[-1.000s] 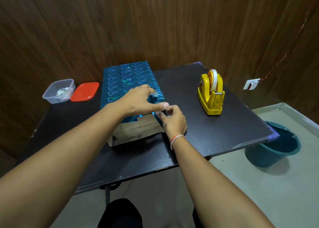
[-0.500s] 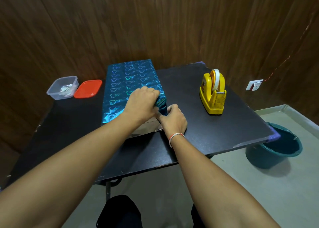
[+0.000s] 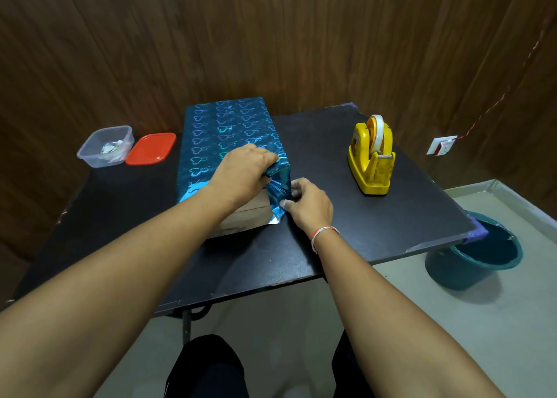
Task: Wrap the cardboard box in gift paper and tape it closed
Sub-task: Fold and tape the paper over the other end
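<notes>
The box (image 3: 241,216) sits on the table (image 3: 316,247) under both hands, top already covered in blue gift paper (image 3: 223,135), near end showing bare cardboard. So the end-fold step looks to be in hand. The corner flap is held down by the left hand (image 3: 241,174), fingers curled on it, and pinched lower by the right hand (image 3: 307,204). Next, probably, tape gets pulled from the dispenser (image 3: 372,156) off right of the right hand.
</notes>
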